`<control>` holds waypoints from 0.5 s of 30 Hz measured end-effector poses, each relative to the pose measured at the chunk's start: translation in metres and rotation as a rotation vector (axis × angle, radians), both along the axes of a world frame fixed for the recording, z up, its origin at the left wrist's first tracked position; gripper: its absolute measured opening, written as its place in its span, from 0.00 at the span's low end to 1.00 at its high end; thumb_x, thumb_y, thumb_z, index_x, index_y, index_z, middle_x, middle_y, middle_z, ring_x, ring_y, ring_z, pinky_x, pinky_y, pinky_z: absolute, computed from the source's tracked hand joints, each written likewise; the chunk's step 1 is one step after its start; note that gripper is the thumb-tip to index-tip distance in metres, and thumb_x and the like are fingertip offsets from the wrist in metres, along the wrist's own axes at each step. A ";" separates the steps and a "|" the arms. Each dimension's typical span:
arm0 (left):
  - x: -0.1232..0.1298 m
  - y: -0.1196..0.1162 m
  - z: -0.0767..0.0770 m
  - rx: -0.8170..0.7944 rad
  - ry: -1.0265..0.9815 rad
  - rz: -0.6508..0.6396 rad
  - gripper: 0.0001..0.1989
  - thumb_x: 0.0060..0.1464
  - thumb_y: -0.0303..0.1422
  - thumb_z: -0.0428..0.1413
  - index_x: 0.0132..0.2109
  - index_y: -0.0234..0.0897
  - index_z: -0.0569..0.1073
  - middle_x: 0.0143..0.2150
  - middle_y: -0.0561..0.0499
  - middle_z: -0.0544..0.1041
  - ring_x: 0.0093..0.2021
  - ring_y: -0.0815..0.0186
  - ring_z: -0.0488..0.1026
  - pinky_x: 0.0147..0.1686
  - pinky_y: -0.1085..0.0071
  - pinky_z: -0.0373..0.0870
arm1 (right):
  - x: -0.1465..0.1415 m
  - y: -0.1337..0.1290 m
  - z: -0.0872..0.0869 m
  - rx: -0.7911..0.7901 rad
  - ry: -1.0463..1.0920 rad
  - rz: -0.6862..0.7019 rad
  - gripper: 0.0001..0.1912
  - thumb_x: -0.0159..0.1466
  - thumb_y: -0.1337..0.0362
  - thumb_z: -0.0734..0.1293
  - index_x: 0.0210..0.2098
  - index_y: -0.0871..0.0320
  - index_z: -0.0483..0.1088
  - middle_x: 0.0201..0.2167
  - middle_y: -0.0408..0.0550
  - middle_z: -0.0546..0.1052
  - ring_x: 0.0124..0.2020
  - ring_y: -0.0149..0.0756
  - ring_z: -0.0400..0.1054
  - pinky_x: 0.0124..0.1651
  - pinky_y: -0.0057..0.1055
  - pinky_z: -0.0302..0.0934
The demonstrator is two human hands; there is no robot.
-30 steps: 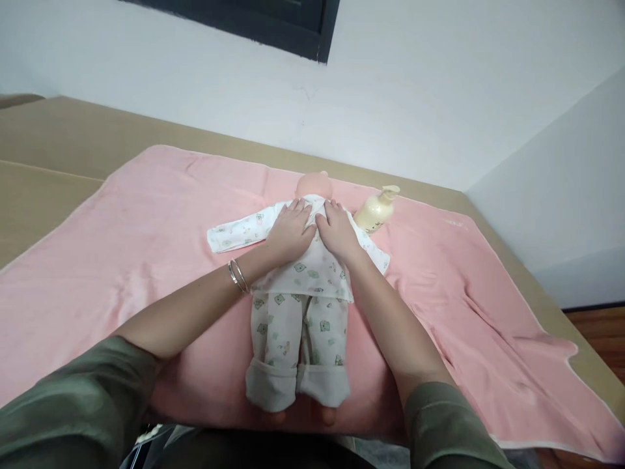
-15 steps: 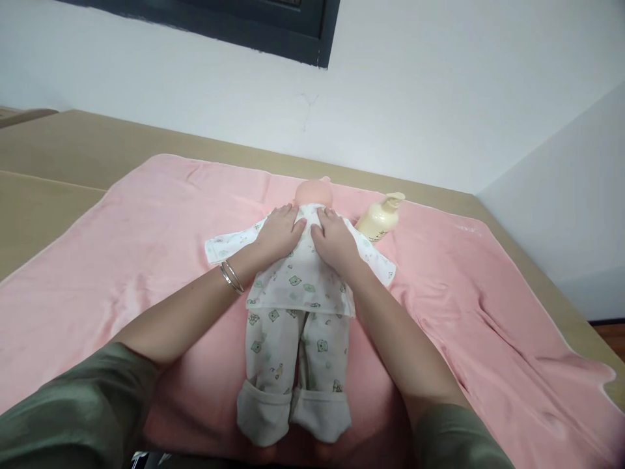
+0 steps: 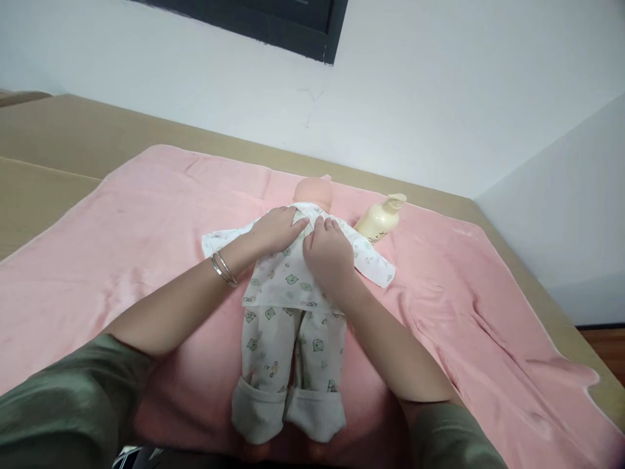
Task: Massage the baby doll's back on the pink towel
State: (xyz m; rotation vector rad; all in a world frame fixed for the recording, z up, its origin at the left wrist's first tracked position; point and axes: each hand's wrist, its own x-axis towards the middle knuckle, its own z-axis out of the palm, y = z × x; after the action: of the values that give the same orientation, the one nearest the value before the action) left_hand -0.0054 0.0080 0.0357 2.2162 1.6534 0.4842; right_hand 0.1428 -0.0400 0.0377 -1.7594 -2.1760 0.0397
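See a doll (image 3: pixel 293 296) lying mid-scene on a pink blanket (image 3: pixel 146 215), spread over a table (image 3: pixel 131 127). Trace its long axis from near to far, with a slight lean right toward the far end. Find the bare head (image 3: pixel 313 191) pointing far, toward the wall (image 3: pixel 415 98), and the trousers (image 3: pixel 317 352) stretching near, with both legs side by side. Follow the right sleeve (image 3: pixel 375 264) slanting right and nearer, and the left sleeve (image 3: pixel 217 241) reaching left, partly hidden by the forearm. Note a smooth, pinkish head, a white top (image 3: pixel 273 277) and white trousers scattered with small green prints, and plain cuffs (image 3: pixel 258 413) turned up deep. See the left hand (image 3: pixel 277 230) resting on the upper left of the top, thumb spread from fingers in a loose, unclosed grip. See the right hand (image 3: pixel 329 251) just beside, fingers curled on the top; unable to say whether gripping cloth. Notice a cream pump bottle (image 3: pixel 378 221) far right, beside the right sleeve.
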 end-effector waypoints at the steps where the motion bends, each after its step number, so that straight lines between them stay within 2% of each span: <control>1: -0.001 0.001 0.000 -0.007 0.001 0.000 0.27 0.70 0.48 0.39 0.55 0.32 0.73 0.54 0.36 0.80 0.54 0.49 0.77 0.52 0.55 0.76 | 0.000 0.001 0.000 -0.011 0.021 0.002 0.27 0.73 0.65 0.52 0.65 0.74 0.67 0.64 0.71 0.73 0.71 0.57 0.62 0.72 0.51 0.58; 4: 0.005 -0.007 -0.003 0.123 0.115 -0.038 0.27 0.71 0.40 0.38 0.56 0.25 0.73 0.56 0.31 0.79 0.59 0.46 0.75 0.59 0.51 0.72 | 0.009 0.015 0.001 -0.063 0.080 0.020 0.27 0.72 0.64 0.53 0.64 0.72 0.67 0.66 0.69 0.71 0.72 0.57 0.61 0.72 0.50 0.57; 6: 0.015 -0.020 -0.009 0.227 0.220 -0.063 0.27 0.71 0.35 0.37 0.60 0.18 0.71 0.61 0.25 0.75 0.65 0.42 0.71 0.66 0.47 0.66 | 0.019 0.030 0.001 -0.090 0.099 0.045 0.29 0.72 0.62 0.54 0.66 0.74 0.65 0.69 0.70 0.67 0.73 0.58 0.58 0.74 0.52 0.54; 9: 0.030 -0.040 -0.018 0.288 0.263 0.018 0.30 0.71 0.34 0.39 0.69 0.12 0.61 0.70 0.18 0.65 0.73 0.38 0.62 0.68 0.45 0.63 | 0.031 0.047 -0.001 -0.130 0.106 0.102 0.32 0.72 0.58 0.56 0.68 0.73 0.63 0.72 0.69 0.63 0.75 0.58 0.54 0.77 0.53 0.48; 11: 0.035 -0.046 -0.022 0.304 0.238 0.058 0.31 0.71 0.34 0.40 0.70 0.12 0.59 0.71 0.18 0.63 0.74 0.38 0.61 0.68 0.44 0.63 | 0.034 0.050 -0.002 -0.143 0.098 0.128 0.32 0.72 0.57 0.55 0.69 0.71 0.62 0.73 0.66 0.62 0.76 0.56 0.52 0.77 0.53 0.47; 13: 0.033 -0.042 -0.024 0.340 0.214 -0.001 0.28 0.70 0.33 0.40 0.67 0.15 0.64 0.70 0.21 0.65 0.73 0.40 0.61 0.69 0.43 0.61 | 0.032 0.046 0.000 -0.133 0.063 0.120 0.31 0.73 0.58 0.54 0.69 0.71 0.61 0.73 0.66 0.63 0.76 0.57 0.53 0.76 0.53 0.48; 15: 0.027 -0.031 -0.022 0.347 0.177 -0.052 0.26 0.70 0.33 0.39 0.62 0.19 0.70 0.66 0.25 0.71 0.70 0.42 0.65 0.68 0.42 0.62 | 0.025 0.035 0.004 -0.108 0.007 0.094 0.29 0.73 0.61 0.53 0.66 0.72 0.64 0.69 0.68 0.68 0.73 0.57 0.59 0.75 0.52 0.51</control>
State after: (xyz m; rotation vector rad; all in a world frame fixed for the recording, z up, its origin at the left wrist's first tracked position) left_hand 0.0215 -0.0230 0.0136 2.6127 1.6987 0.6168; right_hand 0.1681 -0.0055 0.0415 -1.7091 -2.2891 0.1893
